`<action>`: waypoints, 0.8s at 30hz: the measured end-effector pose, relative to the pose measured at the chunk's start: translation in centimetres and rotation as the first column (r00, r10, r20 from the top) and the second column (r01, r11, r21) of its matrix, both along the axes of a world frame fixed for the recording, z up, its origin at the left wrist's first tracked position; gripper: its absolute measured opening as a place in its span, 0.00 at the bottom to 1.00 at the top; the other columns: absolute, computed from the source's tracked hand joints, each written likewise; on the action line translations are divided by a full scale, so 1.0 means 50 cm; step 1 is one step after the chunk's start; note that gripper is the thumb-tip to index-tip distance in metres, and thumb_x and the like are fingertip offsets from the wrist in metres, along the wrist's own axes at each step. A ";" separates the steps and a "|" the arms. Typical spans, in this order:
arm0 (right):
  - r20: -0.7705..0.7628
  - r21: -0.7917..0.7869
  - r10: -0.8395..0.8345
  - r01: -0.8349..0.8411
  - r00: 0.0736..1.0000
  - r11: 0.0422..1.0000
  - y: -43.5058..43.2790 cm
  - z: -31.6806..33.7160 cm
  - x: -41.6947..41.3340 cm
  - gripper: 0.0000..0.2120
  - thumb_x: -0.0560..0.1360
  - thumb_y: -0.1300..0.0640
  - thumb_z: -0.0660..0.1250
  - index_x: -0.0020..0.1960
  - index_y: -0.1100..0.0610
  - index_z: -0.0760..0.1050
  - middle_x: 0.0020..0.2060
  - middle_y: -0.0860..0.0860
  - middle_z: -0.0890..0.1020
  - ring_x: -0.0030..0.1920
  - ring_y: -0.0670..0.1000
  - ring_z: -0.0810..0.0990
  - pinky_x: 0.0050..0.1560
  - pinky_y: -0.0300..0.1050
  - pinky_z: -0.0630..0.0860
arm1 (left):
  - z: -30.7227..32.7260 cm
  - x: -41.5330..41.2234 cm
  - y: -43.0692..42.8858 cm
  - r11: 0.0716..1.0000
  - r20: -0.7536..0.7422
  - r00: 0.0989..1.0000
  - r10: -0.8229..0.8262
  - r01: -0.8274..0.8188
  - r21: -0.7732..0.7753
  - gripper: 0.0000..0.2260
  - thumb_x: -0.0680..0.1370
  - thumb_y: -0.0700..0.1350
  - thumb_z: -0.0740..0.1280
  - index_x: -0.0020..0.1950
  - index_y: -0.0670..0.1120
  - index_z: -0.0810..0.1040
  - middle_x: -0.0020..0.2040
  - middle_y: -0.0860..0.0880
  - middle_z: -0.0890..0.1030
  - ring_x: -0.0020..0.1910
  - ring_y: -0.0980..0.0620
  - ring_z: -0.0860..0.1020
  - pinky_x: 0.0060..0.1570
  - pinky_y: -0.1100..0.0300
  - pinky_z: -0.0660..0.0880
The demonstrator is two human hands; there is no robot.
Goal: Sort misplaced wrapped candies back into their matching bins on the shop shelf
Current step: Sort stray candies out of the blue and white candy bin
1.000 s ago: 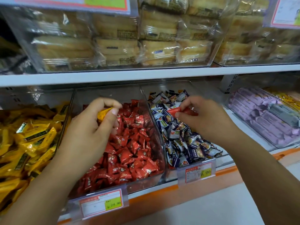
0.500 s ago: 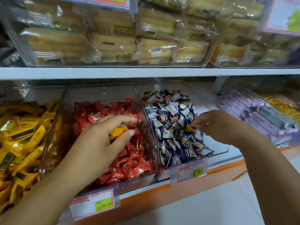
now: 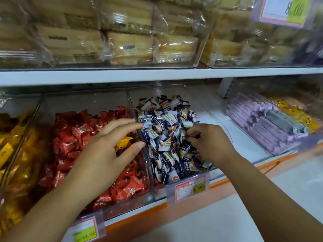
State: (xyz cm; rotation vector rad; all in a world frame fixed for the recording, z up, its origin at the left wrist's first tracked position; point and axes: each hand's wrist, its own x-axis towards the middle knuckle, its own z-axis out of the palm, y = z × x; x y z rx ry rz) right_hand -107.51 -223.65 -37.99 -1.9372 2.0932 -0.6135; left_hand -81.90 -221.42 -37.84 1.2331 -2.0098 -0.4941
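My left hand (image 3: 108, 151) hovers over the bin of red candies (image 3: 73, 137) and holds a yellow candy (image 3: 123, 143) between thumb and fingers, with the fingertips at the clear divider. My right hand (image 3: 208, 144) is down in the bin of blue-and-white candies (image 3: 167, 123). Its fingers are curled and their tips touch the pile. The red candy it pinched a second ago is not visible and may be hidden inside the curl. The bin of yellow candies (image 3: 10, 149) is at far left.
A clear bin of purple bars (image 3: 258, 123) stands at right, with yellow sweets (image 3: 293, 112) behind it. Price tags (image 3: 189, 187) clip to the orange shelf edge. A white shelf board (image 3: 157, 74) with wrapped cakes (image 3: 125, 44) hangs low above the bins.
My left hand moved right and down across the red bin with the yellow candy. My right hand dropped from above the blue-and-white bin into its pile, and the red candy went out of sight.
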 end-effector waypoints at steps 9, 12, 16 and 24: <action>0.203 -0.172 0.048 -0.013 0.978 0.985 0.023 0.068 -0.011 0.07 0.77 0.55 0.68 0.41 0.47 0.79 0.34 0.40 0.79 0.32 0.38 0.78 0.32 0.31 0.73 | 0.021 -0.008 0.003 0.999 -0.082 0.996 0.038 -0.039 -0.018 0.15 0.73 0.59 0.64 0.59 0.66 0.75 0.55 0.77 0.70 0.54 0.78 0.68 0.49 0.86 0.59; 0.383 -0.271 0.110 -0.002 0.917 0.963 0.040 0.094 0.018 0.06 0.78 0.57 0.67 0.43 0.49 0.77 0.35 0.45 0.82 0.33 0.42 0.81 0.35 0.38 0.78 | 0.028 -0.018 0.009 1.000 -0.112 0.993 0.021 -0.023 -0.013 0.14 0.72 0.60 0.65 0.57 0.67 0.75 0.55 0.72 0.74 0.52 0.68 0.74 0.48 0.82 0.63; 0.591 -0.243 0.265 -0.145 0.762 0.959 0.064 0.105 0.090 0.03 0.77 0.60 0.66 0.45 0.55 0.78 0.35 0.51 0.83 0.35 0.47 0.83 0.38 0.38 0.79 | 0.038 -0.037 0.011 0.998 -0.122 0.992 -0.041 0.046 0.043 0.26 0.67 0.64 0.64 0.65 0.70 0.67 0.55 0.71 0.75 0.44 0.61 0.76 0.40 0.72 0.71; 0.567 -0.061 0.087 -0.064 0.819 0.996 0.026 0.116 0.008 0.07 0.79 0.58 0.65 0.46 0.49 0.81 0.44 0.50 0.84 0.44 0.51 0.84 0.50 0.51 0.82 | 0.045 -0.023 0.008 1.000 -0.204 0.979 0.015 -0.018 -0.013 0.07 0.74 0.57 0.64 0.51 0.63 0.77 0.38 0.53 0.79 0.29 0.53 0.73 0.27 0.63 0.67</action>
